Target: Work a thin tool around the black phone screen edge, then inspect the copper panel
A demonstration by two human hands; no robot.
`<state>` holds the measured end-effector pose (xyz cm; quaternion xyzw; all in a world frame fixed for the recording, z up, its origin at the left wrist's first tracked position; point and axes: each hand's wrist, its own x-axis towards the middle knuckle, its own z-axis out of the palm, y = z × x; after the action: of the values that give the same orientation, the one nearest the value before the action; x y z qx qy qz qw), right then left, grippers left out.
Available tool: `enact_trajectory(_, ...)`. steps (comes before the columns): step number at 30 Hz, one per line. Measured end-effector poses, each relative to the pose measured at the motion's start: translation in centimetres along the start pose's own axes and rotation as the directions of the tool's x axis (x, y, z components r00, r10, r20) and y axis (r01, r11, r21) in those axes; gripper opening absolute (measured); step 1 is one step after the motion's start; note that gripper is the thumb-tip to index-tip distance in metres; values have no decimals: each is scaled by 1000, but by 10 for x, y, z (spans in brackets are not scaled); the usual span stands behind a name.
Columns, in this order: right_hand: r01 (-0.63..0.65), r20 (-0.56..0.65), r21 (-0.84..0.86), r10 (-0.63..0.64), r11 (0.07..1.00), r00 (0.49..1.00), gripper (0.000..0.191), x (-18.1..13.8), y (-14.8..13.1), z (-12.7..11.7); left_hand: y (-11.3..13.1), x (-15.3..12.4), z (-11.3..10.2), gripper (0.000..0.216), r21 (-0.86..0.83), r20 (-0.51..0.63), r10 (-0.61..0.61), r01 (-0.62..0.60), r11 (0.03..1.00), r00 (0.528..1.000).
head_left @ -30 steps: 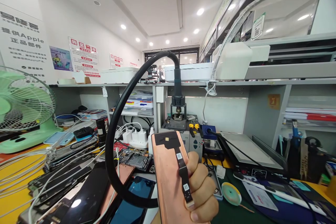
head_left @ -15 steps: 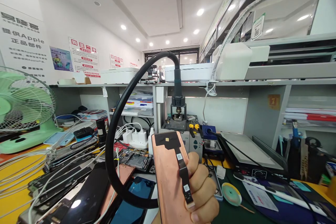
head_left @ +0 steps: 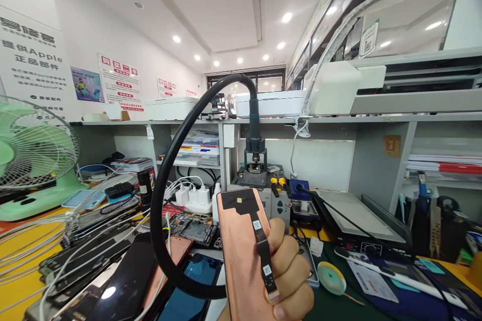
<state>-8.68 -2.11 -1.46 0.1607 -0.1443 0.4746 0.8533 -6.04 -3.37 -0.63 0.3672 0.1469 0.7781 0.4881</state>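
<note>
As it stands upright, long axis toward 12 o'clock, the copper-backed phone screen point(head_left: 241, 251) fills the right hand point(head_left: 289, 276)'s closed grip; the left hand is unseen.

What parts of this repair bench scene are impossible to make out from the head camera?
- Front of the copper-backed screen panel: it faces away from the head view.
- Palm of the hand gripping the panel: hidden behind it; wrist cut off by the bottom edge.
- The other hand: out of frame.
- Small print on the wall posters: too small.

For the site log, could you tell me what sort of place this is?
Most likely a phone repair shop: a hand holds a copper-backed phone screen, bare screens cover the bench, and a hot-air station stands behind.
</note>
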Motion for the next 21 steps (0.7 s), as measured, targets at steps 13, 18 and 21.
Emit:
enact_trajectory(13,-4,21,-51,5,999,1000,44,-1,4,-9,1,-1,2,22,17,-4,-7,7,1000,1000)
enact_trajectory(18,2,31,-42,-1,999,1000,45,0,3,-8,0,0,2,21,14,-1,0,0,1000,1000)
enact_trajectory(21,23,66,-38,-20,999,998,44,-1,3,-7,1,0,1,21,7,5,-9,9,1000,1000)
